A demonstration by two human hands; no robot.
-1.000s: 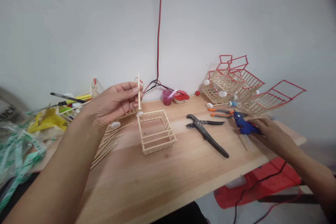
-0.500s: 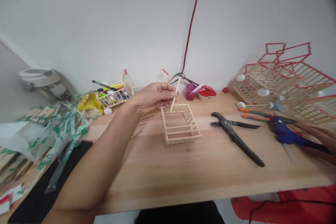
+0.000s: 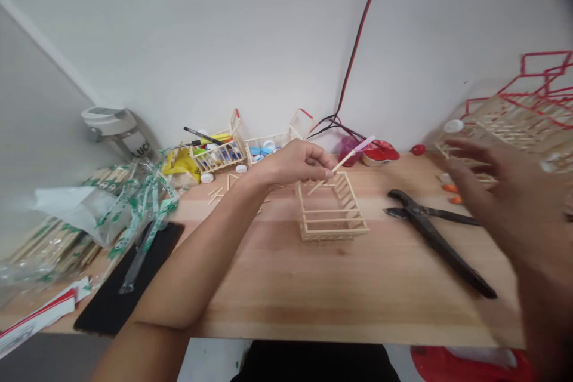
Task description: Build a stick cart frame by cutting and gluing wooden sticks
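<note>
Wooden stick (image 3: pixel 344 161) sits pinched in the closed grip of the left hand (image 3: pixel 290 164), its end just over the stick-built basket (image 3: pixel 333 233) on the worktop (image 3: pixel 268 286), while the right hand (image 3: pixel 505 203), grip spread wide and blurred, holds nothing near the pliers (image 3: pixel 439 245).

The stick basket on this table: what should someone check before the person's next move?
1. Wooden stick held by the left hand: ok, pinched in the fingertips.
2. Stick's lower end over the stick basket: ok, it sits above the basket's near corner.
3. Stick touching the basket: cannot tell from this view.
4. Basket steady: ok, it sits flat on the table, open side up.
5. Right hand free: ok, fingers spread and nothing visible in them, though blurred.
6. Black pliers apart from the basket: ok, they lie to its right.
</note>
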